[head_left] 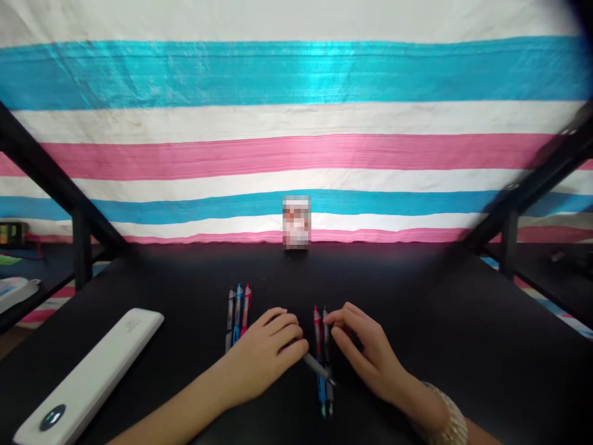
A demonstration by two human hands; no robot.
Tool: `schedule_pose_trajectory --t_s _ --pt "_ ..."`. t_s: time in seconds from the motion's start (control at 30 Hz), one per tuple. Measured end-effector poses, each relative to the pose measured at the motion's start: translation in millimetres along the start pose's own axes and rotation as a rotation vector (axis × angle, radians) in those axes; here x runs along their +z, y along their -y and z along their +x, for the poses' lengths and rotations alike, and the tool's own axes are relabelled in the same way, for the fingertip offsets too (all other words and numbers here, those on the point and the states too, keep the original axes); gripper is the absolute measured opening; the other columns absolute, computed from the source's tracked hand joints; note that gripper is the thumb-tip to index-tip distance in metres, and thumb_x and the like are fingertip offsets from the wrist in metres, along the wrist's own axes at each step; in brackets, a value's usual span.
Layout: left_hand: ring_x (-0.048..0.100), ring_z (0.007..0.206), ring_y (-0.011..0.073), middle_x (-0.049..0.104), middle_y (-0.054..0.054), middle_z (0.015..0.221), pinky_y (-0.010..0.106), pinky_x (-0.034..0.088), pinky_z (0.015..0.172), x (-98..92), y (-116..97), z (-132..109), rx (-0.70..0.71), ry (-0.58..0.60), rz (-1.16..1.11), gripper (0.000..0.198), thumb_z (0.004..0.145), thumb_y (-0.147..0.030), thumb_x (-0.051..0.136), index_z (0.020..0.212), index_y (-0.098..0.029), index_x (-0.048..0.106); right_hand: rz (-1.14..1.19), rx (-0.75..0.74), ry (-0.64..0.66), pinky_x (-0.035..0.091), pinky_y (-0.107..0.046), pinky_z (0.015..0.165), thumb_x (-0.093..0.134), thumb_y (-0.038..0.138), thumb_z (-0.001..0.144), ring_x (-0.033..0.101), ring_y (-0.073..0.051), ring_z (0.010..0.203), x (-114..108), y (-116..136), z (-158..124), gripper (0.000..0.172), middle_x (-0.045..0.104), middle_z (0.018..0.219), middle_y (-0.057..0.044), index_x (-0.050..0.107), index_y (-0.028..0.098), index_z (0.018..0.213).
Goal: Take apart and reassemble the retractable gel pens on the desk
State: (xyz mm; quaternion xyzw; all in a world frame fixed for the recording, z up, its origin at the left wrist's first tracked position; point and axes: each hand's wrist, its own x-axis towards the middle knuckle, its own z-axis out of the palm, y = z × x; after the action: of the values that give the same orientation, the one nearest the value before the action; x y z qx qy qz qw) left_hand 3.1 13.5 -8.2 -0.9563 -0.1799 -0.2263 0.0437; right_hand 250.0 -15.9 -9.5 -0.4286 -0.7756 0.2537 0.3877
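In the head view, a smooth, matte black table (194,383) fills the lower part. The left hand (275,346), palm down with fingers bent, holds a slim gray pen (319,368); its rounded barrel slants out from under the thumb toward the lower right, ending in a narrow tip. That end crosses over two long pens lying side by side: one with a shiny red upper end and a blue lower part, the two-colored pen (317,324), the other a dark pen (329,395) with a grayish lower section.

The right hand (365,349) is loosely curved, thumb and forefinger slightly parted, the forefinger's tip right at the dark pen's upper end; whether it touches cannot be told. A pale, knobbly bracelet (451,423) circles that wrist.

Beyond the left forearm, three more pens lie in a row: a gray-and-black pen (230,318), a blue pen (238,309) and a pinkish-red pen (247,303), their lower ends partly hidden by the arm.

At left, a long white power bank (99,364) with rounded corners has a glossy, dark oval display. A small box (296,222), blurred into squares, stands at the back before a creased, sheeny striped sheet (296,154).
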Motion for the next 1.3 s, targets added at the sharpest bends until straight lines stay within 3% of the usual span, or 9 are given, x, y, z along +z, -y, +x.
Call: schedule_pose_trajectory --t_s 0.2,0.43,0.67,0.8,0.93,1.0,1.1,1.2,1.3 --pt "0.063 0.069 0.0211 0.069 0.008 0.082 0.036 0.052 0.065 -14.0 -2.8 1.8 -0.045 -0.145 0.172 0.031 0.100 -0.007 0.038 0.114 -0.014 0.065 -0.115 -0.168 0.171 0.040 -0.034 0.067 0.041 0.029 0.105 0.049 -0.022 0.077 -2.7 9.4 3.4 0.028 0.060 0.077 -0.005 0.059 0.019 0.086" --pt "0.066 0.057 0.0191 0.068 0.004 0.072 0.027 0.046 0.046 -5.5 -16.0 0.8 -0.137 -0.079 0.120 0.023 0.102 -0.013 0.040 0.108 -0.010 0.062 -0.177 -0.228 0.055 0.040 -0.031 0.062 0.045 0.021 0.105 0.048 -0.021 0.073 9.1 -1.2 -0.8 0.019 0.062 0.075 -0.005 0.060 0.018 0.093" --pt "0.072 0.076 0.0206 0.074 0.010 0.096 0.028 0.055 0.067 -10.6 -8.3 -6.1 -0.335 -0.136 -0.174 0.026 0.101 -0.024 0.053 0.124 -0.017 0.060 -0.108 -0.118 -0.035 0.040 -0.030 0.062 0.052 0.021 0.101 0.050 -0.019 0.070 -0.4 0.0 -2.2 0.015 0.057 0.073 -0.003 0.062 0.018 0.090" --pt "0.066 0.065 0.0161 0.074 0.005 0.086 0.024 0.051 0.060 -15.1 -5.2 -8.1 -0.766 -0.265 -0.568 0.013 0.094 -0.024 0.062 0.103 -0.021 0.070 -0.028 0.055 -0.065 0.038 -0.028 0.058 0.048 0.026 0.103 0.049 -0.016 0.065 -5.3 0.8 0.3 0.030 0.050 0.070 -0.001 0.060 0.019 0.077" --pt "0.053 0.050 0.0116 0.068 0.001 0.068 0.022 0.042 0.049 -9.5 -9.5 -6.4 -1.142 -0.366 -1.019 0.022 0.089 -0.039 0.066 0.095 -0.019 0.073 0.015 0.122 -0.065 0.038 -0.027 0.057 0.057 0.027 0.097 0.049 -0.016 0.064 -3.3 2.6 2.3 0.017 0.053 0.072 0.000 0.064 0.019 0.083" --pt "0.051 0.051 0.0104 0.067 0.000 0.068 0.022 0.041 0.052 -5.4 -12.6 -5.8 -1.205 -0.440 -1.136 0.024 0.087 -0.040 0.069 0.095 -0.019 0.073 0.076 0.163 -0.052 0.039 -0.027 0.057 0.062 0.030 0.093 0.050 -0.015 0.064 -2.9 4.2 2.9 0.011 0.058 0.077 0.000 0.065 0.019 0.091" --pt "0.052 0.055 0.0110 0.065 -0.001 0.068 0.023 0.042 0.057 -2.1 -16.0 -6.3 -1.237 -0.515 -1.174 0.024 0.085 -0.040 0.073 0.096 -0.019 0.074 0.187 0.244 0.008 0.040 -0.027 0.059 0.055 0.037 0.098 0.051 -0.015 0.065 -4.5 5.7 3.1 0.023 0.060 0.076 0.000 0.063 0.019 0.086" --pt "0.053 0.058 0.0123 0.062 -0.002 0.064 0.024 0.042 0.060 -1.5 -16.9 -8.6 -1.247 -0.538 -1.137 0.024 0.085 -0.040 0.073 0.096 -0.019 0.074 0.236 0.301 0.025 0.037 -0.027 0.060 0.046 0.041 0.103 0.049 -0.014 0.063 -6.9 6.1 3.0 0.040 0.053 0.067 0.002 0.056 0.019 0.070" --pt "0.052 0.061 0.0129 0.059 -0.003 0.063 0.024 0.041 0.062 0.1 -16.5 -11.6 -1.241 -0.532 -1.108 0.023 0.085 -0.040 0.073 0.096 -0.020 0.075 0.303 0.313 0.022 0.037 -0.026 0.060 0.052 0.042 0.100 0.047 -0.014 0.064 -8.4 7.2 3.0 0.034 0.054 0.071 0.002 0.058 0.019 0.076"
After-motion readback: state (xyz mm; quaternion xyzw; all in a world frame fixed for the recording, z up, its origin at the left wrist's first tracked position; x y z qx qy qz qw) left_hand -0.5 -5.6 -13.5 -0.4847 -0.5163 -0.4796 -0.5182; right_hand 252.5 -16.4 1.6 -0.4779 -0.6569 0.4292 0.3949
